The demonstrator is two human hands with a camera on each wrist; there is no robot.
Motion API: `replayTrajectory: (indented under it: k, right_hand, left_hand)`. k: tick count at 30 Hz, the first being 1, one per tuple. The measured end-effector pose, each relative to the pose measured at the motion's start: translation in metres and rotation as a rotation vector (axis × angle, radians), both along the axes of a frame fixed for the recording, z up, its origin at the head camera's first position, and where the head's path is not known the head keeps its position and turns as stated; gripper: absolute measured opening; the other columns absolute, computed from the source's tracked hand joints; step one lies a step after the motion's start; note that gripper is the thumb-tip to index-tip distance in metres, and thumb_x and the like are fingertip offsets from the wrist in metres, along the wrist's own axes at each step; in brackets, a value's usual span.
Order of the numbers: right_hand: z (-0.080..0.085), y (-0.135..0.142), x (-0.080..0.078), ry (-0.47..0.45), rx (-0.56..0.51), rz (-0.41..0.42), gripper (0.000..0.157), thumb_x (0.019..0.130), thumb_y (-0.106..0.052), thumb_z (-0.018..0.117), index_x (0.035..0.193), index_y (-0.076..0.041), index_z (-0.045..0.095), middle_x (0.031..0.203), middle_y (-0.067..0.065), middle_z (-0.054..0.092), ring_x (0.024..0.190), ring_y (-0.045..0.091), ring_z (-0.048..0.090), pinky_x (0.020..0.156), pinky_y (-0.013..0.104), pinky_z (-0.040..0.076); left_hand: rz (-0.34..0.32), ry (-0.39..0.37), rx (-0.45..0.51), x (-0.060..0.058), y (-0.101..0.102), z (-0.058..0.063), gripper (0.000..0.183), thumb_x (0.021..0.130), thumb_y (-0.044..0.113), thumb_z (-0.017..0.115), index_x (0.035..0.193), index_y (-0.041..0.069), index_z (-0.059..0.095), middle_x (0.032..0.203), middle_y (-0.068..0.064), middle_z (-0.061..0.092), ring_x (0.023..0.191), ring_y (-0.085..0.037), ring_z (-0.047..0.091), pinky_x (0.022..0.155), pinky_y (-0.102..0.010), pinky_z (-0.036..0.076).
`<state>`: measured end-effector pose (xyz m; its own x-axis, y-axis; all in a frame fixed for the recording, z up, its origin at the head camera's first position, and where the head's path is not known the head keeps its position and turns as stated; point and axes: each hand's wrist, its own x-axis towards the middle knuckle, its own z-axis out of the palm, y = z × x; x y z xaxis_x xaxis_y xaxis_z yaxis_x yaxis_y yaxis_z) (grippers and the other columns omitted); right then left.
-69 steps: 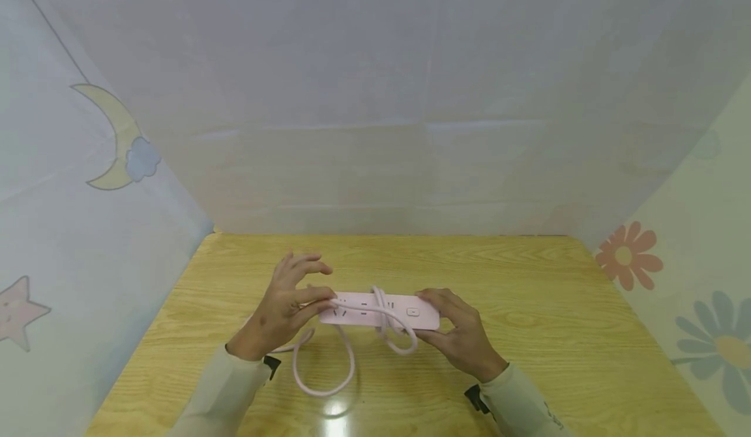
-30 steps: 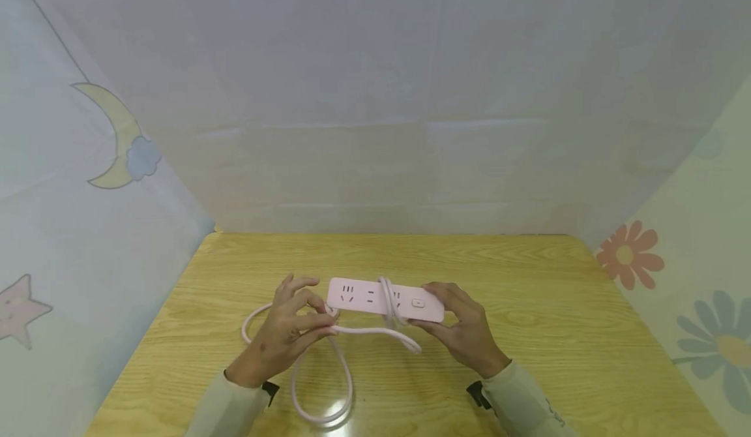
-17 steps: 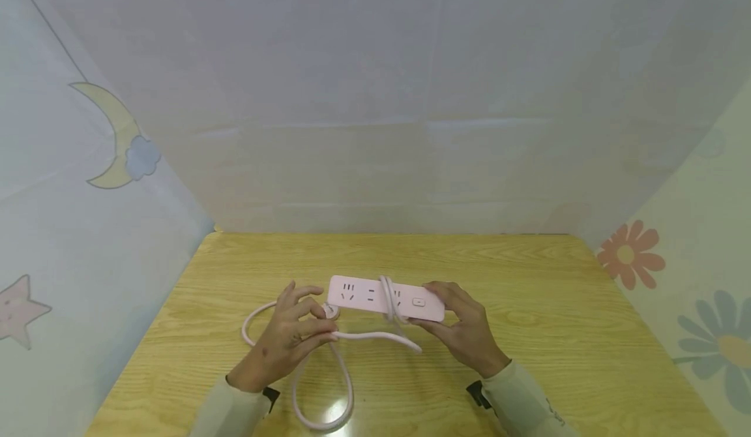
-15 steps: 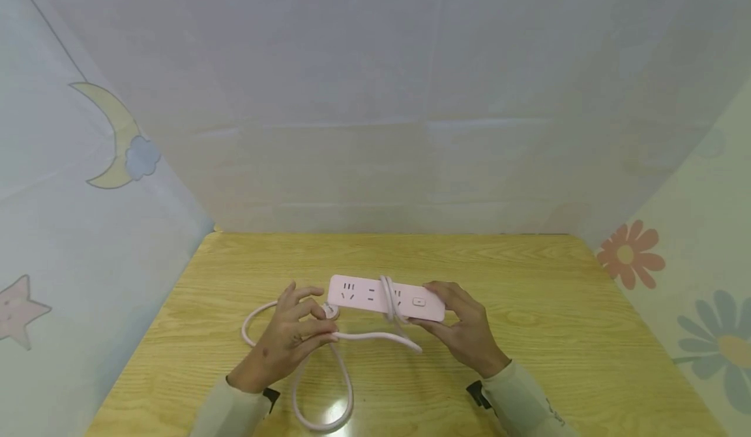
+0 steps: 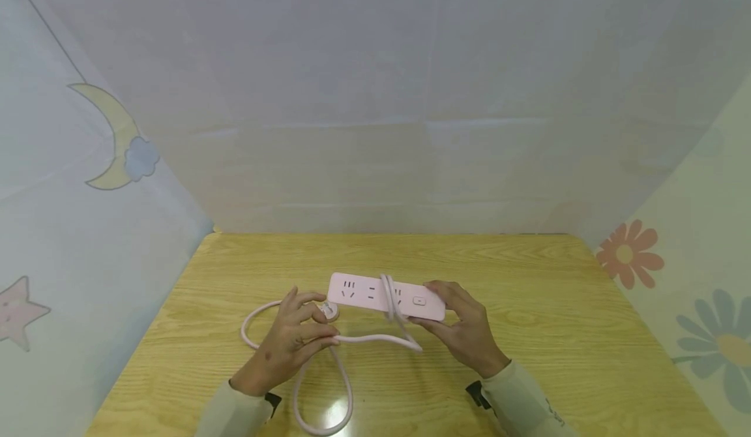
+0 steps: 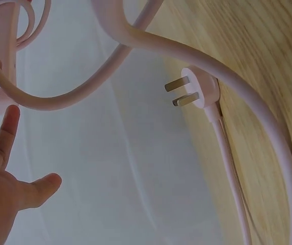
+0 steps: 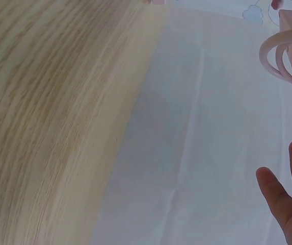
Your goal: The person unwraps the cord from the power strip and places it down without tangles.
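A pink power strip [image 5: 358, 291] is held up over the table, tilted slightly down to the right, with its sockets toward the head camera. My right hand [image 5: 466, 326] grips its right end beside the button, thumb below and fingers on top. Near the strip's middle its pink cord [image 5: 390, 297] is wrapped around it. My left hand [image 5: 287, 339] pinches a stretch of that cord between thumb and fingers, lower left of the strip. Behind the left fingers sits the plug [image 5: 329, 310]; its metal prongs show in the left wrist view, where the plug [image 6: 201, 87] lies near the wood.
The wooden table [image 5: 528, 280] spreads beneath both hands. A loop of cord [image 5: 349, 394] hangs or lies in front of the left hand, and another curves out to its left. Pale cloth walls [image 5: 375, 130] close in the back and sides.
Since the earliest frame the left hand has moved down from the strip's left end, drawing the cord off the strip's face. The strip has tilted. Over the last half second the left hand sinks slightly.
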<state>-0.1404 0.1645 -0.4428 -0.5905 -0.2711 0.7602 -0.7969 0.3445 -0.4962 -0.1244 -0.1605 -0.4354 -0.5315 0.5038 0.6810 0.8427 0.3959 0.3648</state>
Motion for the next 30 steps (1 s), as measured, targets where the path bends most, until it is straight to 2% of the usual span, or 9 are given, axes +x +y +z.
replayTrajectory:
  k: [3,8,17,24,30]
  right_hand:
    - [-0.0011,0.0001,-0.0002,0.007,-0.006,0.003,0.056,0.09,-0.039,0.07,0.122,0.006,0.063,0.114,0.019,0.065,0.103,0.022,0.064,0.087,0.015,0.051]
    - [-0.0008,-0.0004,0.0008,0.0,-0.007,0.007,0.054,0.09,-0.037,0.07,0.122,0.006,0.063,0.113,0.019,0.065,0.101,0.023,0.064,0.087,0.015,0.051]
    - [0.001,-0.0014,0.0012,-0.003,-0.004,-0.007,0.053,0.092,-0.038,0.068,0.121,0.006,0.063,0.112,0.019,0.065,0.101,0.023,0.064,0.088,0.015,0.051]
    - [0.0002,-0.0005,0.0008,-0.001,-0.001,-0.013,0.055,0.092,-0.039,0.068,0.121,0.008,0.063,0.112,0.02,0.065,0.101,0.025,0.064,0.088,0.015,0.051]
    - [-0.0001,0.0,0.0,0.013,-0.003,-0.015,0.055,0.092,-0.038,0.068,0.121,0.008,0.062,0.112,0.02,0.065,0.101,0.024,0.064,0.087,0.014,0.051]
  left_hand:
    - [0.001,-0.025,-0.008,0.0006,-0.0002,-0.0026,0.005,0.084,0.022,0.077,0.089,0.02,0.078,0.092,0.013,0.061,0.12,-0.028,0.052,0.097,-0.083,0.02]
    - [0.015,-0.085,-0.029,0.0009,-0.0005,-0.007,0.011,0.09,0.03,0.071,0.089,0.021,0.078,0.093,0.015,0.06,0.12,-0.026,0.052,0.101,-0.081,0.018]
    - [0.032,-0.108,-0.066,-0.0002,0.0,-0.0094,0.011,0.088,0.03,0.073,0.089,0.02,0.078,0.093,0.017,0.06,0.121,-0.022,0.051,0.103,-0.079,0.019]
    - [0.074,-0.066,-0.121,-0.0024,0.001,-0.0106,0.007,0.086,0.028,0.076,0.087,0.021,0.077,0.095,0.016,0.063,0.122,-0.025,0.053,0.101,-0.08,0.022]
    - [0.135,-0.072,-0.184,-0.0034,0.0024,-0.01,0.009,0.087,0.03,0.075,0.088,0.022,0.078,0.095,0.015,0.066,0.125,-0.025,0.053,0.103,-0.078,0.021]
